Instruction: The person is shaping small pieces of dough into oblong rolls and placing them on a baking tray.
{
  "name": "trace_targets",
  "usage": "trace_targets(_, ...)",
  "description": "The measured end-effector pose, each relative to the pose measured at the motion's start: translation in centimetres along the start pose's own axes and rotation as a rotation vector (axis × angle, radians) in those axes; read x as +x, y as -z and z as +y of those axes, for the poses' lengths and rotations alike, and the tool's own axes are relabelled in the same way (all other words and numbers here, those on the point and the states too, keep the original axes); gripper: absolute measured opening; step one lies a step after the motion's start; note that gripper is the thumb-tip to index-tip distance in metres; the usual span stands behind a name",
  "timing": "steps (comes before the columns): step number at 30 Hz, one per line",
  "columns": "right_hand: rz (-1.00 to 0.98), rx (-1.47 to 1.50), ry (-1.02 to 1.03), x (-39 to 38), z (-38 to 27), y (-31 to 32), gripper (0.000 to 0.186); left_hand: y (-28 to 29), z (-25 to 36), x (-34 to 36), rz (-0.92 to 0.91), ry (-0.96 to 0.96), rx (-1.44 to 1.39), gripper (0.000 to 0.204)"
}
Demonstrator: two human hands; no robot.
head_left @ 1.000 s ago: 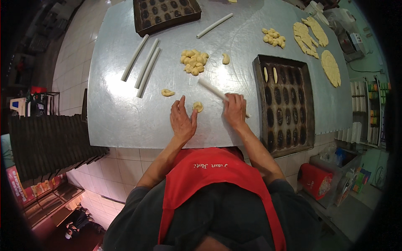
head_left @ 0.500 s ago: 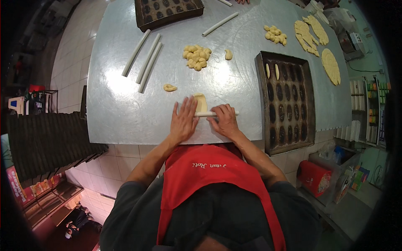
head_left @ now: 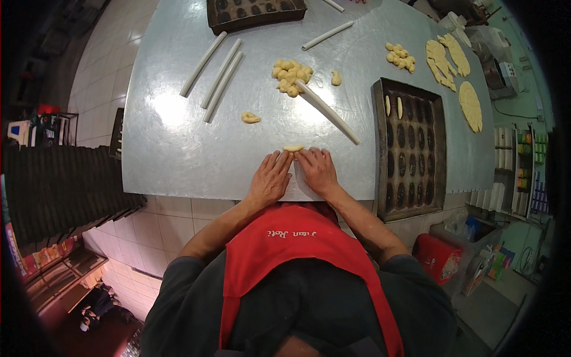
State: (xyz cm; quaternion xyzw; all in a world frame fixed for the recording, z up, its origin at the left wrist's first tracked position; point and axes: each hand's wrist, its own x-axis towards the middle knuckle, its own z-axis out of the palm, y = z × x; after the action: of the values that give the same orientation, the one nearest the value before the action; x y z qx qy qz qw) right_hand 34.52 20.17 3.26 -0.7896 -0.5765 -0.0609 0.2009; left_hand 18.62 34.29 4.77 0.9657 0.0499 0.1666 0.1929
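Note:
A small rolled piece of dough [head_left: 293, 148] lies on the metal table just beyond my fingertips. My left hand [head_left: 272, 177] has its fingers together and the tips pressed on the roll's near left side. From the right, my right hand [head_left: 318, 171] does the same with bent fingers. Both thumbs are largely hidden. A white rolling pin [head_left: 333, 116] rests slantwise beyond my right hand, its far end touching a heap of dough pieces [head_left: 291, 75]. One loose dough piece [head_left: 251, 118] sits to the left, and another [head_left: 336, 78] lies right of the heap.
A dark baking tray [head_left: 410, 149] with oval hollows holds two dough strips at the right. Another tray [head_left: 256, 16] stands at the far edge. Several white rods [head_left: 203, 64] lie left. Flattened dough sheets [head_left: 470, 106] and a second heap [head_left: 400, 58] lie far right.
The rolling pin has left my right hand and now lies farther off by the heap. The flat oval of dough has become a short roll, with both hands' fingertips on it.

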Motion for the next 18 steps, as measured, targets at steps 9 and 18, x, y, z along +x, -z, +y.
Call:
trace_targets(9,-0.026,0.066,-0.112,6.0,-4.6,-2.7,0.065,3.3,-9.3,0.9,0.208,0.522,-0.128,0.042)
trace_targets(18,-0.026,0.046,-0.182,9.6,-2.8,-3.2,0.058,2.2,-13.5,8.4,-0.066,0.500,-0.303,0.039)
